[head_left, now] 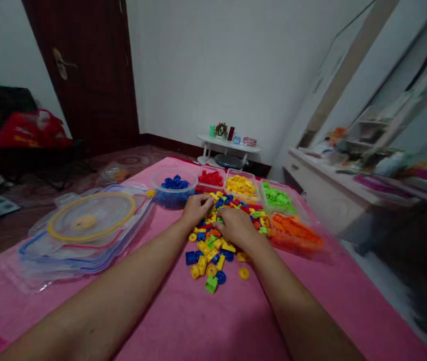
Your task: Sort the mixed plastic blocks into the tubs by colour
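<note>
1. The stacked rectangular lids point(93, 256), with a round lid point(102, 210) on top, could slide if the left forearm brushed them, since the stack leans beside it on the pink-covered tabletop point(183, 321).
2. The round tub point(155, 186) stands just beyond the left hand point(197, 208); a knock from the knuckles could tip blue pieces out. That hand's fingers curl downward at the pile's edge; I cannot tell whether they grip anything.
3. The pile of plastic pieces point(219, 244) lies mid-tabletop, between and under both hands. Loose discs could roll away if swept outward, and buried colours could be missed.
4. The right hand point(238, 225) reaches into the pile, fingers bent; their tips are hidden, so a grip cannot be told. Swinging outward, it could push the orange box point(292, 245), which stands close by.
5. Counts, left to right: one round lid; rectangular lids, several, too overlapped to number; one round tub; one red box point(211, 187); one yellow box point(242, 198); foremost, one light-green brick point(211, 284); one yellow disc point(244, 273) lying apart; one green box point(292, 194); one orange box. The pile itself is too jumbled to count.
</note>
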